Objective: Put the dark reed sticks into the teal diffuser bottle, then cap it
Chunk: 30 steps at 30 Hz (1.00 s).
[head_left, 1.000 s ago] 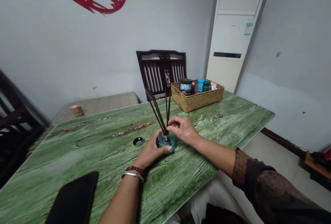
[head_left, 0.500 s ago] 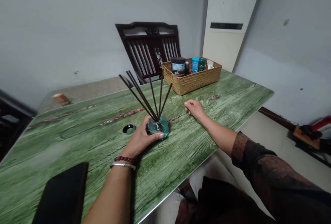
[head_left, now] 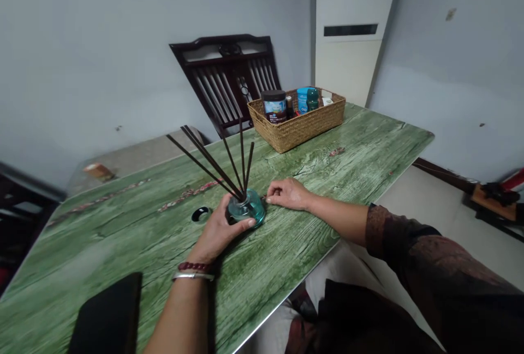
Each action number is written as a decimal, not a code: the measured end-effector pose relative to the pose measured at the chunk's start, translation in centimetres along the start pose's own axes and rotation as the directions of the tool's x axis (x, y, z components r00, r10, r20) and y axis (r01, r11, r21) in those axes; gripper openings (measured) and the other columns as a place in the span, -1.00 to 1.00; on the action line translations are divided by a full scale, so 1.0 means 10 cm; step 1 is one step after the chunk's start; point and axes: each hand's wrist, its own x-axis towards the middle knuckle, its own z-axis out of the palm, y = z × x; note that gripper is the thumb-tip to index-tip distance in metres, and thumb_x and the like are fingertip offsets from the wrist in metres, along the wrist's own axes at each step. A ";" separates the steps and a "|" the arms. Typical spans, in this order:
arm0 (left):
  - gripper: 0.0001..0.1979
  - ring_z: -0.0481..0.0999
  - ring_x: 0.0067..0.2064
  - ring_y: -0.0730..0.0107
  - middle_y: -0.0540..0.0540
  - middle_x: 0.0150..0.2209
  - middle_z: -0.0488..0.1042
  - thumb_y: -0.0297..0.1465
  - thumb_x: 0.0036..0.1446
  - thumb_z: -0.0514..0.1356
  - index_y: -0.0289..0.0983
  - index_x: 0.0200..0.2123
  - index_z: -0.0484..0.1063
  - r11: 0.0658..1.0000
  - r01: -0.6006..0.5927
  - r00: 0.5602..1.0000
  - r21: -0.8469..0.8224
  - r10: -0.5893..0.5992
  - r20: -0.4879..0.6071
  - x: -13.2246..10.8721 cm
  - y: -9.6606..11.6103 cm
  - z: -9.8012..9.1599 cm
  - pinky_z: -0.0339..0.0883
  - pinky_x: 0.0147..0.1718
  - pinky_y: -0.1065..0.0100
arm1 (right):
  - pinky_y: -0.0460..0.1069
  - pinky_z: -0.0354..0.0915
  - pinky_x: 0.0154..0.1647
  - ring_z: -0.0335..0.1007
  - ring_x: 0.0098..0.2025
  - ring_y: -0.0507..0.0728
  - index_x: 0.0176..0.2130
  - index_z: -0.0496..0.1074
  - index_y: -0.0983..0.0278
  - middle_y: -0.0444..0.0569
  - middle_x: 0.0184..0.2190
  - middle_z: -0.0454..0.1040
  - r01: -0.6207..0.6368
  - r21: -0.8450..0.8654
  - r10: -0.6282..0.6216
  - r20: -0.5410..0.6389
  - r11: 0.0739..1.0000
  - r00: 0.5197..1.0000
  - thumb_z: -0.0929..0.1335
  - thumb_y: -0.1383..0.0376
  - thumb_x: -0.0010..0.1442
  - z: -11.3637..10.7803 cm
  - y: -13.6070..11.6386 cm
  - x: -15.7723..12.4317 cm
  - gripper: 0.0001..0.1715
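Observation:
A teal glass reed diffuser bottle (head_left: 257, 209) stands on the green table, with several dark brown reeds (head_left: 210, 163) fanning out of its neck. Wrapped around its near left side is my left hand (head_left: 223, 228), thumb in front and fingers partly hidden behind the glass. My right hand (head_left: 289, 193) is just right of the bottle, low over the table, its fingers curled and pinched together. Whether anything small is between those fingertips I cannot make out. Left of the bottle lies a dark round cap or ring (head_left: 200, 214).
A wicker basket (head_left: 305, 127) holding a dark-lidded jar (head_left: 274, 106) and other containers sits at the table's far side. A black flat object (head_left: 107, 316) lies at the near left. Behind the table (head_left: 327, 174) are a dark wooden chair (head_left: 229, 54) and a white upright cabinet unit (head_left: 347, 59).
My right hand has moved left, from beyond the bottle's right to close beside it. My left hand keeps its hold on the bottle. The view has shifted slightly.

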 end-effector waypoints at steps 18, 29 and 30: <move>-0.38 0.54 -0.07 0.05 -0.15 -0.11 0.54 -0.27 -0.21 0.47 -0.25 -0.04 0.40 0.995 0.079 0.989 -0.058 -0.086 -0.122 0.17 -0.01 0.00 0.38 -0.02 0.07 | -0.08 0.08 -0.38 0.48 -0.32 0.08 -0.27 0.59 0.17 -0.13 -0.36 0.62 -0.020 -0.148 0.028 0.053 0.989 0.998 0.39 0.17 0.18 0.08 -0.04 0.01 -0.82; -0.32 0.55 -0.11 0.09 -0.11 -0.21 0.53 -0.34 -0.35 0.46 -0.26 -0.07 0.37 0.985 0.127 0.897 -0.118 -0.165 -0.411 1.30 -0.48 -0.30 0.36 -0.01 0.04 | -0.07 0.11 -0.36 0.50 -0.31 0.09 -0.26 0.60 0.15 -0.12 -0.34 0.64 -0.067 -0.115 0.076 0.078 0.991 0.994 0.37 0.18 0.18 0.08 -0.07 0.03 -0.80; -0.33 0.55 -0.12 0.10 -0.09 -0.22 0.53 -0.35 -0.36 0.46 -0.26 -0.08 0.37 0.983 0.129 0.885 -0.130 -0.173 -0.431 1.40 -0.50 -0.31 0.36 0.00 0.03 | -0.08 0.10 -0.37 0.50 -0.31 0.09 -0.27 0.59 0.16 -0.12 -0.35 0.64 -0.065 -0.109 0.073 0.074 0.992 0.995 0.37 0.19 0.17 0.08 -0.07 0.04 -0.80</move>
